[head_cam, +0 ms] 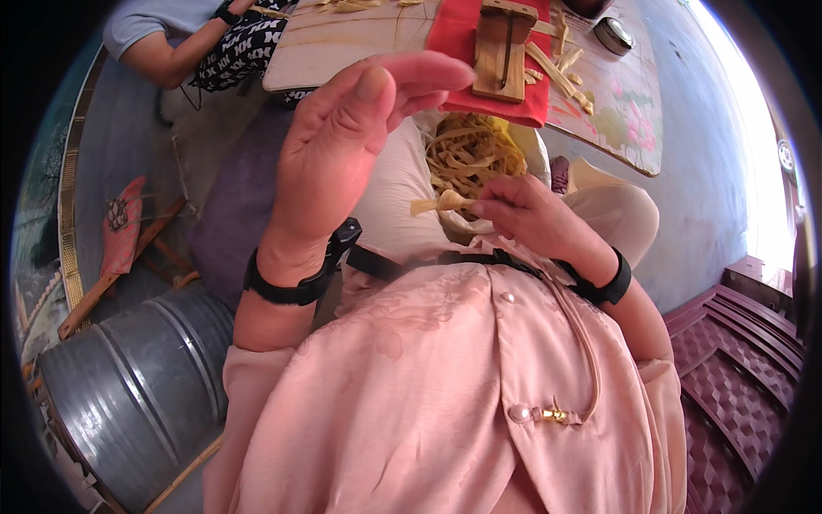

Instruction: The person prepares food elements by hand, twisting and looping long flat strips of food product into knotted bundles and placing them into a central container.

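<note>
My left hand [347, 122] is raised in front of the table edge, fingers stretched to the right and thumb up. Nothing shows in it, though the far side of the palm is hidden. Lower and to the right, my right hand [533, 209] pinches a knotted piece of pale tan flat strip [449, 201] whose loose end fans out to the left. Just beyond that hand, a bag holds a heap of similar strips [472, 151] between my legs. On a red cloth [453, 38] lies a wooden block device [498, 64] with a thin metal rod along it.
Loose strips [562, 77] and a round tin [614, 35] lie on the painted tabletop [359, 38]. Another person's arm [186, 58] is at the upper left. A ribbed metal drum [138, 379] and a wooden folding frame [148, 244] stand left. A maroon panel [738, 379] is at right.
</note>
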The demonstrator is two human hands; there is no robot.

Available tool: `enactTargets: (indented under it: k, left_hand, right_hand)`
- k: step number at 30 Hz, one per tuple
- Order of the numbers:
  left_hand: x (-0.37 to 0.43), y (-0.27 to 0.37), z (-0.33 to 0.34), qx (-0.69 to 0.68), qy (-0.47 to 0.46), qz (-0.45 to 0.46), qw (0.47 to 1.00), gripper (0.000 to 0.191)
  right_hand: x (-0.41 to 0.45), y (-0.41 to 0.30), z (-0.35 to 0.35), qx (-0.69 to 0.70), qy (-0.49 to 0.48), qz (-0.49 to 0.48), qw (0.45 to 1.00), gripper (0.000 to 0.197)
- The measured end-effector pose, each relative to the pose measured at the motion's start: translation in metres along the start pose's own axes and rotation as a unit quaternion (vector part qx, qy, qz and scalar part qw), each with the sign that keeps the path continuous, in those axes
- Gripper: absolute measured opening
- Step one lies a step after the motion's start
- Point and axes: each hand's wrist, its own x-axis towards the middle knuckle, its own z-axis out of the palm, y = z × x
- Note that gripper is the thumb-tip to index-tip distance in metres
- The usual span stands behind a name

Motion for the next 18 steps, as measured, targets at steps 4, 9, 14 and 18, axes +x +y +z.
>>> enactTargets:
  k: [4, 9, 14, 18]
  left_hand:
    - [0.011, 0.007, 0.008, 0.01, -0.087, 0.01, 0.996, 0.064]
    - [0.013, 0.003, 0.007, 0.004, -0.091, 0.005, 0.996, 0.065]
    - [0.016, -0.003, 0.001, -0.06, -0.091, 0.01, 0.994, 0.063]
    - [0.01, 0.004, -0.001, -0.024, -0.095, 0.002, 0.995, 0.058]
  right_hand:
    - [0.002, 0.011, 0.002, -0.004, 0.008, -0.033, 0.999, 0.023]
    - [-0.001, 0.009, 0.0, -0.004, 0.005, -0.008, 1.0, 0.022]
    - [-0.002, 0.014, 0.0, 0.027, 0.004, 0.002, 1.0, 0.02]
    - [0.003, 0.014, 0.004, -0.024, 0.034, -0.021, 0.999, 0.023]
